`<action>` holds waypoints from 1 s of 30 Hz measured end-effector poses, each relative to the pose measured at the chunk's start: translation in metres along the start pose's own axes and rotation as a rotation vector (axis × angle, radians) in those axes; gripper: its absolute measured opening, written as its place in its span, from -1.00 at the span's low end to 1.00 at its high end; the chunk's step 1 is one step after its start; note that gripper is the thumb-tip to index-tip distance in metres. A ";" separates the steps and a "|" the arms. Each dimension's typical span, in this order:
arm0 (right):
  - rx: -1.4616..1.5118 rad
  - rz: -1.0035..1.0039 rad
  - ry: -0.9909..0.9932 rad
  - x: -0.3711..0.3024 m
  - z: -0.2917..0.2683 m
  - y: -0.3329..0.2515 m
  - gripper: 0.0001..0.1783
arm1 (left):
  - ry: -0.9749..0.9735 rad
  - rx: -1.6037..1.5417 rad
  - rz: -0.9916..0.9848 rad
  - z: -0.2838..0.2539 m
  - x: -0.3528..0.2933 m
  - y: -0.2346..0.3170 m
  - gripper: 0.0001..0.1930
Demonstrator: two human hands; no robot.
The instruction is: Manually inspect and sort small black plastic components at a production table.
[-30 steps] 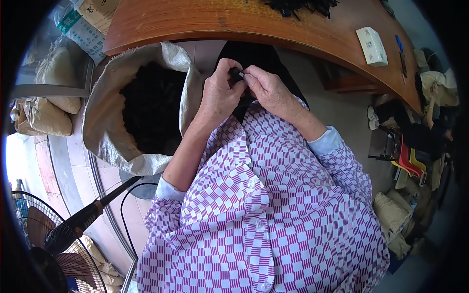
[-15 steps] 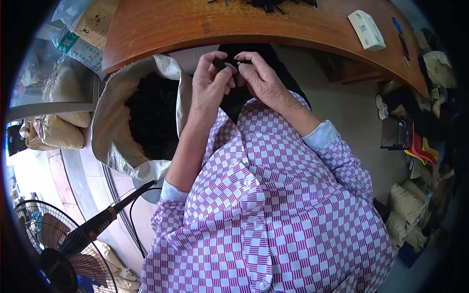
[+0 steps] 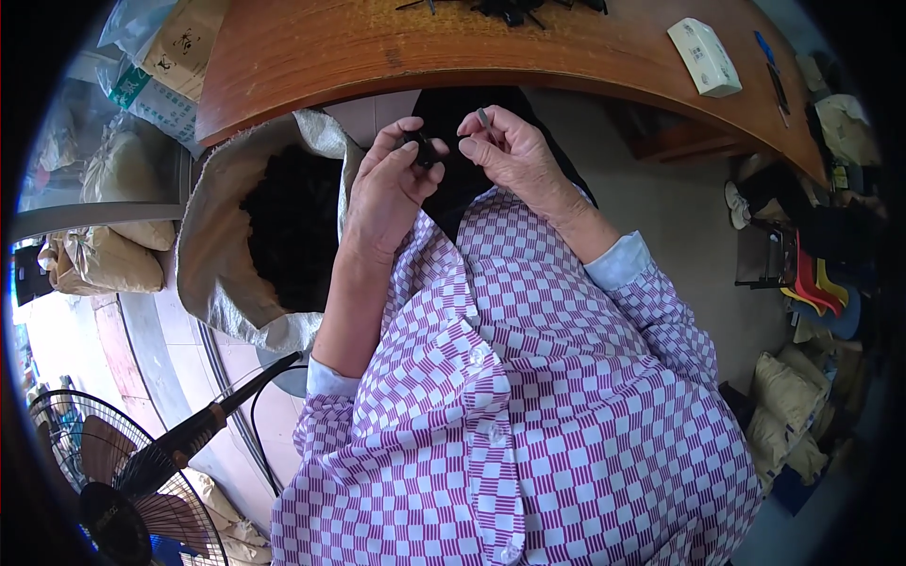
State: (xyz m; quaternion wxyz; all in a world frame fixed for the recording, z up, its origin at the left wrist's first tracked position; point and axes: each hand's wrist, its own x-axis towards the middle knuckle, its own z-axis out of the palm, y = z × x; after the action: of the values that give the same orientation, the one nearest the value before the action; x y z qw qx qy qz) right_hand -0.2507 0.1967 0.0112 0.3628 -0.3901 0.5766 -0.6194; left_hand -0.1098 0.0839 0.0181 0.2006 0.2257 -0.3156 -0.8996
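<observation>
Left hand (image 3: 379,193): fingers closed round black piece (image 3: 423,148). Right hand (image 3: 521,162): fingers pinching thin grey strip (image 3: 485,119). Open sack (image 3: 209,247) left of left fingers; bench (image 3: 377,57) beyond fingers.

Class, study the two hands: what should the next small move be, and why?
Probably move the right hand toward the left hand: the right pinches a thin grey strip, the left holds a small black piece, and a gap separates them, so working one against the other would need contact.
</observation>
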 end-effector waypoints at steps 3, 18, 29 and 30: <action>-0.055 -0.038 0.001 0.000 0.000 0.003 -0.84 | -0.033 -0.036 -0.006 -0.001 -0.001 0.002 -0.68; 0.183 0.351 -0.203 0.003 -0.002 -0.010 -0.72 | -0.289 0.272 -0.031 0.005 -0.015 0.003 -0.64; 0.249 0.403 -0.110 -0.009 0.017 -0.030 -0.52 | -0.072 0.794 0.295 0.006 -0.010 -0.008 -0.63; 0.266 0.407 -0.125 -0.010 0.018 -0.030 -0.48 | -0.075 0.746 0.337 0.006 -0.007 -0.011 -0.64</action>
State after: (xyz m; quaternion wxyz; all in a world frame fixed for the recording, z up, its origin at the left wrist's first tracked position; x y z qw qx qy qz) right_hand -0.2307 0.1998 0.0407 0.5632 -0.2523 0.5331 -0.5787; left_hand -0.1102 0.0982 0.0169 0.2377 0.1951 -0.6597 -0.6857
